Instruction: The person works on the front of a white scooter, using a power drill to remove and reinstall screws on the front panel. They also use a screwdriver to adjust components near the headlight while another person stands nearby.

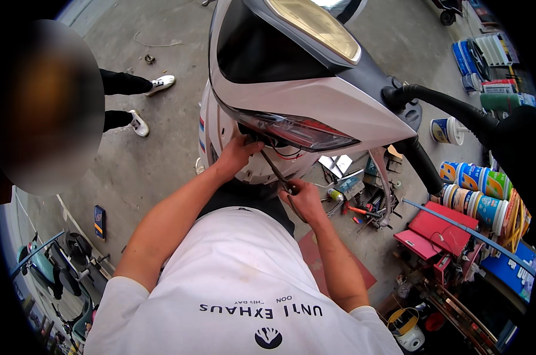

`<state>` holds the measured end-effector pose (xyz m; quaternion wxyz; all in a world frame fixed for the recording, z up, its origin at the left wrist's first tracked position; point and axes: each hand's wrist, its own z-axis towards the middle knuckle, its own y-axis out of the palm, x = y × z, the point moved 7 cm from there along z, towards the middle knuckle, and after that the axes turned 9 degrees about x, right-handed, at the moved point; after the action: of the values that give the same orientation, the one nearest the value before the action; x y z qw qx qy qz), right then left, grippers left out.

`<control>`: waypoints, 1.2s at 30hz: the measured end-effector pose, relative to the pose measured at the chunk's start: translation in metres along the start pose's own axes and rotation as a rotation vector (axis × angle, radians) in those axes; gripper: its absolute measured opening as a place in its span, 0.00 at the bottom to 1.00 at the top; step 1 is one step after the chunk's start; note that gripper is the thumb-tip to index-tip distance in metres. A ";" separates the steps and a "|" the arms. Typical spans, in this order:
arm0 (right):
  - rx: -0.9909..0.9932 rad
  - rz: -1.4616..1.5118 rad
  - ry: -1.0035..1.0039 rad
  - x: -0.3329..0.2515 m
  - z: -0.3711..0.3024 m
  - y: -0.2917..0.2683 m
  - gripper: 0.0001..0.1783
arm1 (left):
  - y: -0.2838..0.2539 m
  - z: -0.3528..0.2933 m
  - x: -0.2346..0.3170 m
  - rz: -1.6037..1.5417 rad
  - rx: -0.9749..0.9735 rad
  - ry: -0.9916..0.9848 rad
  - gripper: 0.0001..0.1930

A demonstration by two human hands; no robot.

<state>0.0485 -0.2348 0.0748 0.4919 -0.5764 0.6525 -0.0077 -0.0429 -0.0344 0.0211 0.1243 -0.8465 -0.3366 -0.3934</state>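
In front of me stands a white scooter (pixel 315 97), its front lamp (pixel 303 131) above an opening in the front panel. Red and dark wires (pixel 289 156) show below the lamp. My left hand (pixel 239 155) is at the left edge of this opening, fingers bent and closed; what they pinch is hidden. My right hand (pixel 303 200) is closed around a dark, slim, cable-like length (pixel 273 167). That length runs up from the right hand to beside the left hand's fingertips. Whether it is a cable or a tool I cannot tell.
Tools and parts (pixel 362 204) lie on the floor right of the scooter. Farther right are a red toolbox (pixel 442 228), buckets (pixel 475 180) and the handlebar grip (pixel 422 168). A person in white shoes (pixel 160 84) stands at left, above a dark box (pixel 100 222) and parked scooters (pixel 61 266).
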 end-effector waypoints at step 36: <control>0.064 0.063 0.056 0.002 -0.010 0.011 0.21 | 0.005 0.001 -0.007 -0.095 0.051 0.010 0.13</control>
<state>0.0339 -0.2384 0.0728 0.4916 -0.5391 0.6832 -0.0291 -0.0426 -0.0406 0.0156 0.1286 -0.8241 -0.3859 -0.3942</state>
